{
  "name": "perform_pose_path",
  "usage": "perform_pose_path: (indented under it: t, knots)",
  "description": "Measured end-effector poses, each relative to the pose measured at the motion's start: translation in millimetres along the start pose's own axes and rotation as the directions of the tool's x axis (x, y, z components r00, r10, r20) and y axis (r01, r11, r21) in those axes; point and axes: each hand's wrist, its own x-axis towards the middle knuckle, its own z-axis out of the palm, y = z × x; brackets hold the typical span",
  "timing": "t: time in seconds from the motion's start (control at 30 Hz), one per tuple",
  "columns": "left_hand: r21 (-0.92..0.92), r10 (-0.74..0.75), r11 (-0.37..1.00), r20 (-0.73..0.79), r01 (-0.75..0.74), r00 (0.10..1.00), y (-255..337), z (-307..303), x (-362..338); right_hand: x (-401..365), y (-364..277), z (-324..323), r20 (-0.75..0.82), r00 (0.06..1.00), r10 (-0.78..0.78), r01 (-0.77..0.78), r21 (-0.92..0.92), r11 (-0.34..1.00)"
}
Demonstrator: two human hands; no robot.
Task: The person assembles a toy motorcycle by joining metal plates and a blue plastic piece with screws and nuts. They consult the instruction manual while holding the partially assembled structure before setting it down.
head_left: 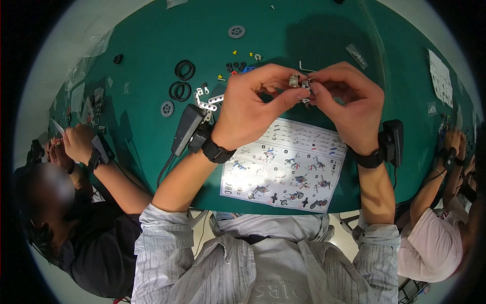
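Both my hands are raised over the green table, close together, around a small silvery metal assembly (306, 86). My left hand (255, 99) pinches its left side between thumb and fingers. My right hand (349, 93) closes on the other side, its thumb against the small parts. A knurled-looking metal piece (293, 80) shows by the left fingertips; how it joins the rest is hidden. Below the hands lies a printed instruction sheet (283, 167) with diagrams of a motorcycle model. Perforated metal strips (206, 104) rest beside my left wrist, partly covered by it.
Black rubber rings (185, 70), grey spoked discs (236, 32), small black wheels (235, 66) and yellow pieces (234, 52) lie beyond my left hand. An L-shaped hex key (306, 68) and a plastic bag (357, 56) lie farther back. Other people work on both sides.
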Motion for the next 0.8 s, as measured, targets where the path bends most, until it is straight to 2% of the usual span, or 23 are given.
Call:
perform_pose_path:
  t: [0.1,0.2,0.37,0.47,0.8]
  knots:
    - [0.105,0.004,0.994,0.013,-0.005,1.000,4,-3,-1,0,1,0,-0.001,0.999,-0.039,0.039,-0.023,0.999]
    - [0.166,0.075,0.983,0.020,-0.077,0.997,4,-3,0,0,0,1,-0.019,0.992,-0.124,0.121,-0.095,0.988]
    - [0.198,0.082,0.977,-0.018,-0.077,0.996,7,1,-3,-2,3,7,-0.064,0.955,-0.291,0.269,-0.234,0.934]
    - [0.211,0.094,0.974,-0.038,-0.084,0.995,8,0,-3,0,-2,4,0.021,0.908,-0.419,0.395,-0.378,0.837]
    - [0.353,0.179,0.921,-0.008,-0.165,0.984,14,-8,2,-1,-1,7,0.111,0.867,-0.486,0.478,-0.460,0.748]
